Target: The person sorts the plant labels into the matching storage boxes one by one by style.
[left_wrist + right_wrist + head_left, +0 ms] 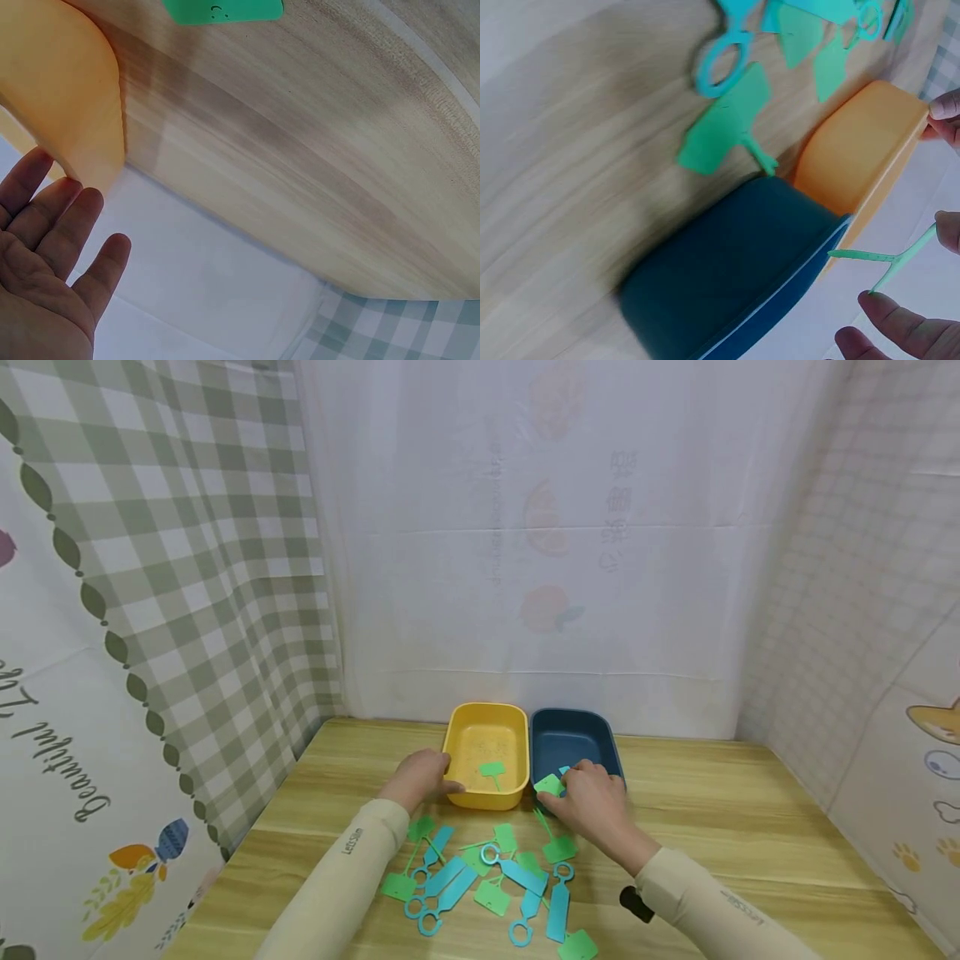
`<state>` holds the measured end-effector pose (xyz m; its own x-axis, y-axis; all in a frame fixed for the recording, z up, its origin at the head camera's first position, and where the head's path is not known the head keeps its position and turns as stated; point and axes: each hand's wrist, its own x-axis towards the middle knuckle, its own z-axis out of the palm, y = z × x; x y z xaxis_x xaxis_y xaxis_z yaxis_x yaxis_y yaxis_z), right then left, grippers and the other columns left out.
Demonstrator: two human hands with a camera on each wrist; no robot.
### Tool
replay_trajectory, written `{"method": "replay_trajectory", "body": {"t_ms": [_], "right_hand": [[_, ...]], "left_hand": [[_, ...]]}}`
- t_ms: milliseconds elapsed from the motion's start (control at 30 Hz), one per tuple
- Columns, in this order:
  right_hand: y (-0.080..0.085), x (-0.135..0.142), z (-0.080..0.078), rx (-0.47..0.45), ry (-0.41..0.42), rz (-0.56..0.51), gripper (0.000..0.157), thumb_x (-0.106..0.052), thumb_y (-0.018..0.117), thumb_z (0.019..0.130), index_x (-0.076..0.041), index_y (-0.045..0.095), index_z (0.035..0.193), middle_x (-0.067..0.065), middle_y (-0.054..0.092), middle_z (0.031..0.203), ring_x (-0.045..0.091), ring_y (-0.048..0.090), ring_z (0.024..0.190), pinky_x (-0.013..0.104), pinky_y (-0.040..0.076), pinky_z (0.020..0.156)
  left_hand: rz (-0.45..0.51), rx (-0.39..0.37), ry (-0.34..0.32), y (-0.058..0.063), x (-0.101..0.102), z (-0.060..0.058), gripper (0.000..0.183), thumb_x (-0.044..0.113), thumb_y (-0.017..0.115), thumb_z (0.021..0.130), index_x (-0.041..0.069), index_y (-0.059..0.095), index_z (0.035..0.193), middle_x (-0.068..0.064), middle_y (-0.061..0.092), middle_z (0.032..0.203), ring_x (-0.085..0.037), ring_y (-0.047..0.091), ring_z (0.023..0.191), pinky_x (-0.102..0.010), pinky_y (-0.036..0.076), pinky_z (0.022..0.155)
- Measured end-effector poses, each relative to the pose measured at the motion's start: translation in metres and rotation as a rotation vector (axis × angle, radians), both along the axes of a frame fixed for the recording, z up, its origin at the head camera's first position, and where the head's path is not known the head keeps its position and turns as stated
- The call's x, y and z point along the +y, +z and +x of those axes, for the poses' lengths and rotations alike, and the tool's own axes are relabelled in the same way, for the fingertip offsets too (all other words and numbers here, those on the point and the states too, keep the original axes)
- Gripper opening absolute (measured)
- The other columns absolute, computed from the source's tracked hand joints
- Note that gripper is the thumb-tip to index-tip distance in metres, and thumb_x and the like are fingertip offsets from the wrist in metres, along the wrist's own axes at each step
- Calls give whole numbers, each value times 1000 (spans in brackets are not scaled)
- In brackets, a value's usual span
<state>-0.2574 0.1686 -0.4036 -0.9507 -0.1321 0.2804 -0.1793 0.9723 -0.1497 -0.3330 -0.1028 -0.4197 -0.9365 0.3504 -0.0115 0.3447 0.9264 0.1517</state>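
Note:
My left hand (422,781) is at the near left corner of a yellow bin (489,713), pinching its rim, fingers outside and thumb over the edge. A green T-shaped plant label (492,769) lies inside that bin. My right hand (596,802) pinches another green plant label (550,785) between thumb and fingertip, above the near edge of a dark blue bin (572,720). In the right wrist view this held label (900,262) shows edge-on. A bit of light blue tag (564,770) shows at the blue bin beside my fingers.
Several green plant labels (492,897) and light blue ring-ended tags (558,910) lie scattered on the wooden table (690,777) in front of the bins. A small black object (636,904) is by my right forearm. Hanging cloths (525,610) enclose the back and sides.

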Motion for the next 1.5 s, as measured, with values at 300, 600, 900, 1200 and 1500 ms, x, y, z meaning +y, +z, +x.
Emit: {"method": "replay_trajectory", "body": {"t_ms": [300, 600, 900, 1200, 1500], "right_hand": [[7, -29, -23, -11, -52, -92, 45, -53, 69, 86, -9, 73, 83, 8, 60, 89, 29, 56, 80, 48, 45, 69], [7, -47, -44, -59, -105, -218, 55, -55, 65, 89, -13, 49, 56, 8, 51, 75, 26, 49, 67, 40, 38, 59], [1, -68, -60, -10, -117, -285, 47, -56, 63, 90, -10, 71, 87, 13, 61, 97, 33, 56, 86, 48, 43, 74], [-3, -81, -62, -20, -128, -326, 57, -56, 62, 91, -8, 69, 122, 17, 58, 119, 38, 50, 110, 55, 36, 93], [-12, -87, -60, -47, -121, -300, 56, -56, 63, 91, -11, 68, 123, 16, 58, 124, 38, 48, 116, 56, 36, 95]], "left_hand": [[3, 11, -10, 1, -4, -1, 44, 48, 74, 86, 6, 63, 97, -4, 62, 83, -21, 59, 78, -38, 50, 76], [4, 24, -22, 1, -7, -1, 43, 47, 74, 86, 6, 62, 95, -4, 61, 80, -21, 58, 75, -38, 50, 74], [-1, 16, -10, 4, -7, -1, 44, 47, 74, 86, 6, 62, 95, -4, 61, 80, -21, 57, 74, -38, 50, 74], [-4, 22, -45, 1, -5, -1, 43, 47, 74, 86, 6, 62, 92, -2, 59, 76, -18, 55, 69, -35, 49, 70], [-7, 16, -45, -1, -3, 0, 43, 47, 73, 87, 6, 62, 91, -4, 61, 77, -20, 57, 71, -37, 50, 72]]}}
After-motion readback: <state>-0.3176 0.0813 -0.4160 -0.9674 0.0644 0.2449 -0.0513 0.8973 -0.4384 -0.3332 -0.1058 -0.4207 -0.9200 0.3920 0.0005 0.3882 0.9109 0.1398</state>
